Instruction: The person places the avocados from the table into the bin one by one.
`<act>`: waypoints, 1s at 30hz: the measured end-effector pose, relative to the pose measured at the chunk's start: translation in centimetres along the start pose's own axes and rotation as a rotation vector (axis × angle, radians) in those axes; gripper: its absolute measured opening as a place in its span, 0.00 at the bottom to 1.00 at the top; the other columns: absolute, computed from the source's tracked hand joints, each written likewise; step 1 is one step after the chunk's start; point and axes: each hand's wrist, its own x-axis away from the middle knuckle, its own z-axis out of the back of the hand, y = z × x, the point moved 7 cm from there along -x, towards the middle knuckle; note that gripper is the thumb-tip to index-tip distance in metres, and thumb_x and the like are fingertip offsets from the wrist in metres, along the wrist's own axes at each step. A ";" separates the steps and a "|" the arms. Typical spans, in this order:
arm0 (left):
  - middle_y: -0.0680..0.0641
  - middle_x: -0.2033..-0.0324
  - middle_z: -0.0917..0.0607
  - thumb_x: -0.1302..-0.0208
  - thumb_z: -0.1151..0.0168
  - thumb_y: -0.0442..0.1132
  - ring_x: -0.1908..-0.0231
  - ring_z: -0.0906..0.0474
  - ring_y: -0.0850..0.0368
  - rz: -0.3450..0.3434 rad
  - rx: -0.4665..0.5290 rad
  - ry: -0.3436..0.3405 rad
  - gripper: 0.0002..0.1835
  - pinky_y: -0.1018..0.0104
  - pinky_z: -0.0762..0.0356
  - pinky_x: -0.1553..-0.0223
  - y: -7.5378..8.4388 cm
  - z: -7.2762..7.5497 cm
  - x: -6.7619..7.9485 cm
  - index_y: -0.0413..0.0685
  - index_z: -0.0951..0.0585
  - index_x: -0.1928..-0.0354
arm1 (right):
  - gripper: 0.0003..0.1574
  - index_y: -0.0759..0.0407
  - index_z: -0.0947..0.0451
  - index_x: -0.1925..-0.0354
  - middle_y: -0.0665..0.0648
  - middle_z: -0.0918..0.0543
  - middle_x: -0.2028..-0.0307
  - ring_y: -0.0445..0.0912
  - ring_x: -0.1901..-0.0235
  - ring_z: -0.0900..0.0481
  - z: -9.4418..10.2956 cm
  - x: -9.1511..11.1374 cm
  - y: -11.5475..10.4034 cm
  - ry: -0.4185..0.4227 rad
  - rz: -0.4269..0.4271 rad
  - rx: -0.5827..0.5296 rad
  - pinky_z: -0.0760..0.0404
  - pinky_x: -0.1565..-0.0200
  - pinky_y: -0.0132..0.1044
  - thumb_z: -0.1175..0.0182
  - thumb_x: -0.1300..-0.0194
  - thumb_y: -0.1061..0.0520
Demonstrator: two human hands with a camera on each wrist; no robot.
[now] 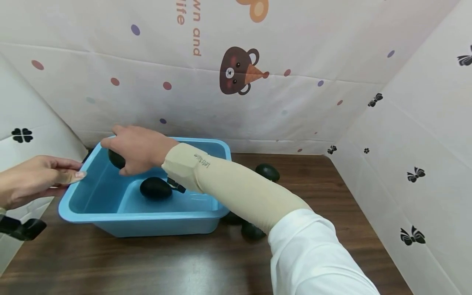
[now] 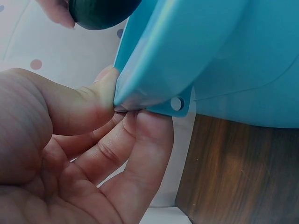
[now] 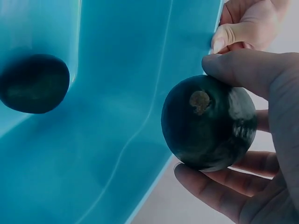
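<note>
A light blue plastic basin [image 1: 155, 225] stands on the table. My left hand [image 1: 40, 180] pinches its left rim, thumb on top and fingers underneath, close to a small hole in a tab in the left wrist view. Over the basin's left side, my right hand [image 1: 141, 147] holds a dark green avocado [image 1: 116, 159]. The right wrist view shows the brown stem scar of this held avocado [image 3: 210, 130], with thumb and fingers curled round it. Another avocado [image 1: 155, 188] lies on the basin floor, below the right wrist.
Right of the basin, one avocado [image 1: 267, 172] lies on the brown wood-grain table [image 1: 155, 266] beyond the right forearm. Nearer, an avocado [image 1: 252, 232] and another partly hidden one [image 1: 232, 218] lie beside the basin. Printed white sheets [image 1: 184, 102] enclose the back and sides.
</note>
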 end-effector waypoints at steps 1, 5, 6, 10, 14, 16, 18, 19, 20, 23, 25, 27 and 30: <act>0.16 0.36 0.29 0.17 0.51 0.43 0.59 0.12 0.54 -0.002 0.000 -0.001 0.38 0.46 0.10 0.51 0.0 0.0 0.0 0.14 0.52 0.27 | 0.47 0.35 0.43 0.20 0.44 0.36 0.23 0.38 0.31 0.30 -0.1 -0.1 0.0 -0.006 -0.009 -0.006 0.28 0.30 0.27 0.36 0.30 0.35; 0.16 0.36 0.28 0.17 0.51 0.42 0.58 0.12 0.53 -0.005 0.002 -0.008 0.38 0.45 0.10 0.51 0.1 -0.1 0.0 0.15 0.51 0.27 | 0.48 0.34 0.44 0.20 0.42 0.38 0.22 0.37 0.31 0.31 -0.3 -0.3 -0.1 -0.026 -0.043 -0.019 0.28 0.30 0.28 0.37 0.31 0.34; 0.16 0.36 0.28 0.17 0.51 0.42 0.58 0.12 0.53 -0.007 0.003 -0.009 0.38 0.45 0.10 0.51 0.1 -0.1 0.0 0.15 0.51 0.27 | 0.48 0.33 0.44 0.20 0.42 0.38 0.22 0.37 0.31 0.31 -0.3 -0.4 -0.2 -0.026 -0.047 -0.019 0.27 0.30 0.28 0.37 0.31 0.33; 0.16 0.36 0.28 0.17 0.51 0.42 0.58 0.12 0.53 -0.013 0.001 -0.009 0.38 0.45 0.10 0.51 0.2 -0.1 0.0 0.14 0.51 0.27 | 0.49 0.32 0.46 0.19 0.41 0.38 0.22 0.36 0.32 0.32 -0.3 -0.8 -0.2 -0.033 -0.066 -0.025 0.28 0.30 0.27 0.37 0.31 0.32; 0.16 0.36 0.29 0.17 0.51 0.42 0.58 0.12 0.52 -0.013 0.006 -0.014 0.38 0.46 0.10 0.51 0.1 0.0 -0.1 0.15 0.52 0.26 | 0.51 0.31 0.47 0.19 0.41 0.39 0.22 0.36 0.32 0.32 -0.3 -0.9 -0.2 -0.031 -0.077 -0.035 0.28 0.30 0.28 0.37 0.32 0.30; 0.16 0.35 0.29 0.17 0.51 0.42 0.58 0.12 0.52 -0.010 0.010 -0.019 0.38 0.46 0.10 0.51 0.1 0.0 -0.2 0.15 0.52 0.26 | 0.51 0.31 0.47 0.19 0.40 0.38 0.22 0.36 0.32 0.31 -0.3 -1.0 -0.3 -0.024 -0.080 -0.042 0.28 0.30 0.28 0.37 0.32 0.30; 0.16 0.35 0.30 0.17 0.52 0.42 0.57 0.12 0.52 -0.007 0.013 -0.021 0.38 0.45 0.10 0.51 0.0 0.1 -0.2 0.15 0.53 0.26 | 0.51 0.31 0.48 0.19 0.41 0.40 0.21 0.37 0.31 0.32 -0.2 -1.0 -0.4 -0.017 -0.086 -0.043 0.28 0.29 0.29 0.39 0.32 0.28; 0.16 0.35 0.30 0.17 0.52 0.42 0.57 0.12 0.52 -0.006 0.012 -0.022 0.38 0.45 0.11 0.50 0.0 0.1 -0.3 0.15 0.53 0.26 | 0.52 0.30 0.50 0.19 0.41 0.43 0.20 0.37 0.29 0.34 -0.2 -1.0 -0.4 -0.016 -0.094 -0.044 0.28 0.28 0.29 0.40 0.32 0.27; 0.16 0.35 0.31 0.17 0.52 0.42 0.57 0.12 0.52 -0.008 0.011 -0.022 0.38 0.45 0.11 0.50 0.0 0.1 -0.3 0.14 0.53 0.26 | 0.52 0.30 0.51 0.19 0.41 0.46 0.19 0.37 0.28 0.35 -0.1 -0.9 -0.5 -0.012 -0.099 -0.044 0.28 0.28 0.30 0.41 0.32 0.26; 0.16 0.34 0.31 0.16 0.52 0.42 0.57 0.12 0.53 -0.011 0.009 -0.023 0.38 0.45 0.11 0.50 -0.1 0.1 -0.3 0.14 0.53 0.26 | 0.54 0.31 0.57 0.18 0.42 0.55 0.16 0.39 0.24 0.40 0.4 -0.8 -0.6 0.014 -0.106 -0.033 0.29 0.27 0.31 0.45 0.31 0.23; 0.16 0.34 0.32 0.16 0.52 0.42 0.57 0.12 0.53 -0.011 0.009 -0.024 0.38 0.45 0.11 0.50 -0.1 0.1 -0.3 0.15 0.52 0.26 | 0.56 0.31 0.60 0.17 0.42 0.59 0.16 0.40 0.22 0.44 0.6 -0.7 -0.5 0.033 -0.108 -0.021 0.28 0.27 0.32 0.46 0.31 0.23; 0.16 0.34 0.31 0.16 0.52 0.43 0.56 0.12 0.53 -0.007 0.012 -0.024 0.38 0.45 0.11 0.50 -0.1 0.1 -0.2 0.15 0.53 0.26 | 0.56 0.32 0.61 0.17 0.42 0.59 0.16 0.40 0.21 0.47 0.8 -0.5 -0.4 0.046 -0.101 -0.008 0.27 0.29 0.32 0.47 0.30 0.23; 0.16 0.35 0.30 0.16 0.52 0.43 0.57 0.11 0.53 -0.001 0.011 -0.018 0.39 0.46 0.11 0.50 -0.2 0.1 -0.1 0.14 0.53 0.26 | 0.55 0.31 0.62 0.17 0.42 0.59 0.16 0.40 0.19 0.50 0.9 -0.1 -0.1 0.043 -0.092 0.006 0.24 0.31 0.33 0.47 0.29 0.24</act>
